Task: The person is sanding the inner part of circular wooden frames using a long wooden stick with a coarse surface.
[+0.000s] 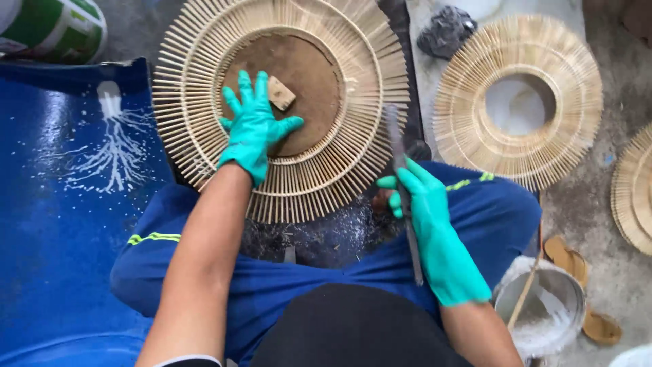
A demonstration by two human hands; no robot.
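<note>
- The left hand, in a teal glove, lies flat with fingers spread on the round bamboo-stick frame, its palm over the inner ring and fingertips on the brown centre disc.
- A small wooden block rests on that disc, just beside the fingertips at about 1 o'clock from the hand.
- The right hand, also gloved, is wrapped around a long thin metal blade — its tip points to 12 o'clock and lies over the frame's outer sticks.
- At 3 o'clock from the frame lies a second bamboo-stick frame with an open centre, on the concrete floor.
- At 5 o'clock, by the right forearm, stands a pail of white paste with a stick in it.
- A blue plastic sheet — spattered white — lies at 9 o'clock.
</note>
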